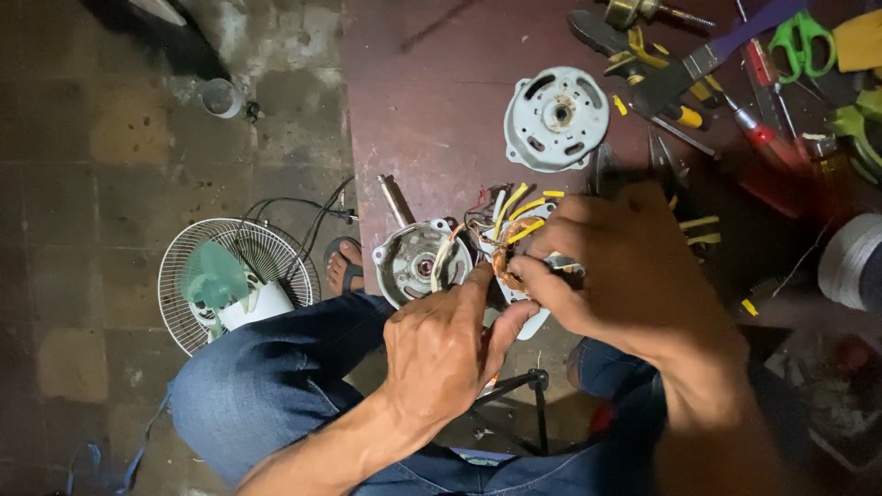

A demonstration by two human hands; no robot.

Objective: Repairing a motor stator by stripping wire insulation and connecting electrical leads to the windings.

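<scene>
- The left hand (441,354) reaches up from the lower middle, fingers curled, thumb and forefinger pinched on the lower edge of the stator (507,262), a ring of copper winding.
- The right hand (611,266) comes in from the right, its fingers closed on the same stator at its right side, with a small pale piece caught between the fingertips; what that piece is cannot be told.
- The stator sits between both hands at the near edge of the counter (432,101), just above the person's knees. Yellow-sleeved wires (514,213) and thinner coloured leads fan up out of it.
- Just left of the stator, touching or nearly touching it, lies a round metal housing (413,262) with a shaft (395,200) sticking up and left.
- A second housing cover (556,119), pale grey and round with a centre hole, lies flat further up the counter, well apart from the hands.
- Along the upper right of the counter lies a clutter of tools: yellow-handled pliers (634,50), a red screwdriver (763,133) and green scissors (804,41).
- Short yellow sleeve offcuts (703,223) lie scattered right of the hands.
- A roll of pale tape (850,262) shows at the right edge.
- On the floor (92,138) to the left stands a fan (225,280) with a wire guard and green blades, a black cord (303,207) looped behind it.
- A grey cup (220,96) stands on the floor further up.
- The person wears blue jeans (266,386), and a foot in a sandal (344,266) shows beside the fan.
</scene>
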